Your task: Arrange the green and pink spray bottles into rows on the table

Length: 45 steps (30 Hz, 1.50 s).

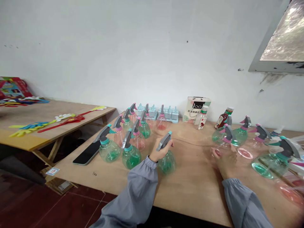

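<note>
My left hand (159,152) is closed round the neck of a green spray bottle (167,161) with a grey trigger, standing upright on the wooden table (190,183). To its left stands a cluster of green and pink spray bottles (129,139). My right hand (224,161) lies on the table with fingers stretched out, touching a clear pinkish spray bottle (223,142) lying on its side. More bottles lie tipped over at the right (268,158).
A dark phone (86,153) lies near the table's left edge. At the back by the wall are blue ice-lolly moulds (169,114), a small carton (196,109), a white bottle (202,117) and a sauce bottle (223,118). A second table at left carries colourful toys (45,124).
</note>
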Available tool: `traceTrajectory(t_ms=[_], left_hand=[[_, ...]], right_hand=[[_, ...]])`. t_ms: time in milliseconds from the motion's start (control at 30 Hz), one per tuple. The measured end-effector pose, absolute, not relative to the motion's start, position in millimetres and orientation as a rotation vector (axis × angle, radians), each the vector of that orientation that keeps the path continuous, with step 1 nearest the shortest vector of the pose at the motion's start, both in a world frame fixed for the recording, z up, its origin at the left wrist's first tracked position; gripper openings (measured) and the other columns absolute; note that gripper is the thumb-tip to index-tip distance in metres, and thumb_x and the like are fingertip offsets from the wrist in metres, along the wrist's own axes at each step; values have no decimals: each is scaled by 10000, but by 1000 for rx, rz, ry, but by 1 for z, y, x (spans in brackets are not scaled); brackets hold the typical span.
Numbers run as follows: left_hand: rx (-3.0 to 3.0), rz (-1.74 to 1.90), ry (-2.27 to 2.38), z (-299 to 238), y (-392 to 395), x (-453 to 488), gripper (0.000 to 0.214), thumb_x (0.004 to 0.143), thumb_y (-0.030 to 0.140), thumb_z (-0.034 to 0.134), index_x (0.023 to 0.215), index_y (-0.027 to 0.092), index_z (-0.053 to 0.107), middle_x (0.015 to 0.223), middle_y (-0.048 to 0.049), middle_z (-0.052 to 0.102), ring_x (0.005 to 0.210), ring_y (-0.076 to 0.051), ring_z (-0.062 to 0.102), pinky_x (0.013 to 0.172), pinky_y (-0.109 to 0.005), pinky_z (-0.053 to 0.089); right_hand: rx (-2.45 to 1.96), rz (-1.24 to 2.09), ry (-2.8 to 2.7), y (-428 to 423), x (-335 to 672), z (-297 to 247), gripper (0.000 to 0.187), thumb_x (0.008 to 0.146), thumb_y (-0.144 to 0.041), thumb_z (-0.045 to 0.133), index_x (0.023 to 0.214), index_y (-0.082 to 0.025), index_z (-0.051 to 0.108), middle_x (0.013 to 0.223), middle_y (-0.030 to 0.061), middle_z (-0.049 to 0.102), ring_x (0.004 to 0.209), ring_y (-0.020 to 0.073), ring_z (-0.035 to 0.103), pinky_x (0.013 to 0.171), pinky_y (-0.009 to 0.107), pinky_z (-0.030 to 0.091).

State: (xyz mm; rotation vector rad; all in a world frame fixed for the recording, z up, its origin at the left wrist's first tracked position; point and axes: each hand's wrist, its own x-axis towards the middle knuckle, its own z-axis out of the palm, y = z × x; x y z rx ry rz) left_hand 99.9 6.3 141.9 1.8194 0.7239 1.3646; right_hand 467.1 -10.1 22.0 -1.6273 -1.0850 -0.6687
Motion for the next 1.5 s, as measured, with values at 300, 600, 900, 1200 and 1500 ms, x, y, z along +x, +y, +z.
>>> traceTrajectory(t_ms=[300, 600, 900, 1200, 1500], left_hand=[[1670, 1544, 783, 144, 11, 94, 423, 847, 571, 605, 653, 197, 636, 694, -29, 657, 711, -155, 607, 740, -296, 507], [1730, 1512, 774, 144, 13, 89, 375, 851, 507, 610, 665, 183, 649, 700, -30, 641, 686, -141, 575, 706, -281, 476], [1817, 1541, 776, 150, 2, 88, 274, 846, 444, 590, 750, 200, 670, 703, -25, 670, 633, -144, 582, 671, -284, 485], [2026, 1623, 1046, 138, 5, 91, 187, 803, 307, 591, 873, 196, 724, 714, -31, 689, 748, -202, 660, 860, -365, 491], [1804, 1694, 1219, 119, 22, 93, 230, 809, 412, 629, 801, 186, 672, 584, 47, 543, 557, -118, 505, 620, -252, 400]], right_hand=[[-1356, -683, -1396, -19, 378, 19, 920, 827, -633, 693, 1486, -129, 295, 1284, 222, 544, 1183, 364, 565, 943, 567, 509], [-1344, -465, -1485, -35, 345, 23, 906, 845, -547, 716, 1517, -164, 245, 1374, 210, 499, 1257, 339, 532, 995, 548, 494], [-1337, -400, -1482, -36, 347, 23, 884, 834, -533, 729, 1500, -172, 273, 1380, 205, 500, 1274, 344, 526, 1019, 566, 477], [-1357, -341, -1462, -34, 350, 20, 912, 797, -550, 756, 1485, -151, 310, 1359, 211, 511, 1256, 353, 533, 1012, 571, 486], [-1365, -319, -1468, -34, 351, 18, 901, 808, -557, 743, 1488, -148, 317, 1377, 219, 505, 1276, 358, 527, 1025, 586, 476]])
